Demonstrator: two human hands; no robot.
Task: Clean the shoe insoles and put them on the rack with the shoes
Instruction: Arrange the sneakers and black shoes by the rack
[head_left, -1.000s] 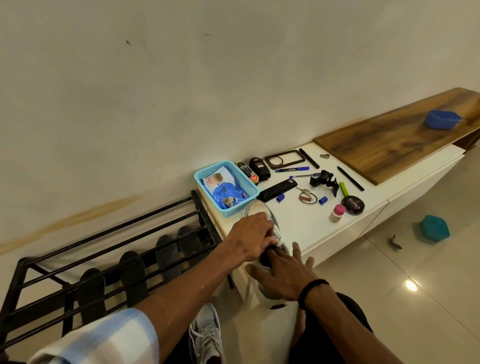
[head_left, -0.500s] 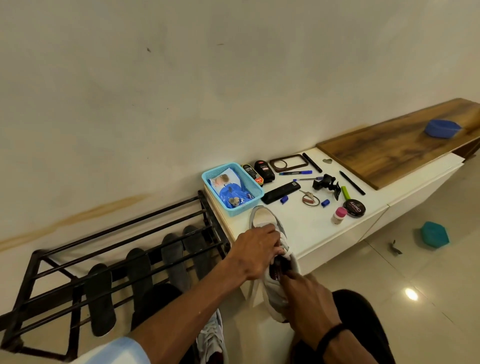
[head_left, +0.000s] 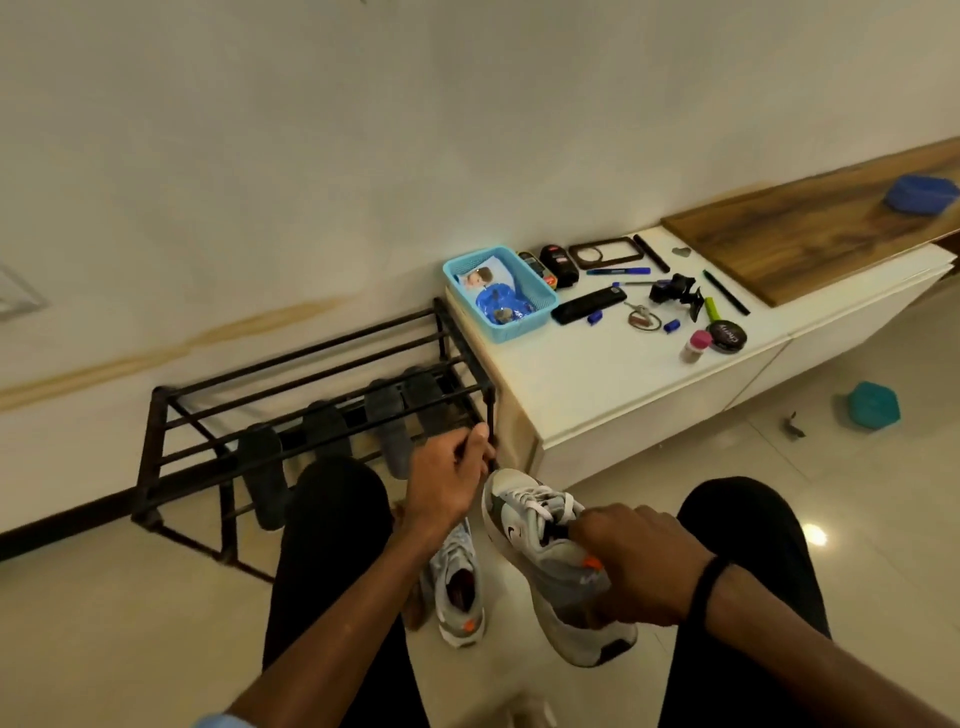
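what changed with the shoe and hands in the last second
The grey-and-white lace-up sneaker came off the white cabinet top down to the person's lap, now held by the right hand alone. The left hand let go and sits loosely curled beside it. The dark insoles on the black metal rack and the cabinet clutter stayed put.

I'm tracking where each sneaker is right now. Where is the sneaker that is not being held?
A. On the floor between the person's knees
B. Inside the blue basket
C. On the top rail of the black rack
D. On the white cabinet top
A: the second sneaker lies on the floor tiles between the knees, opening up, while the right hand holds the other sneaker beside it.
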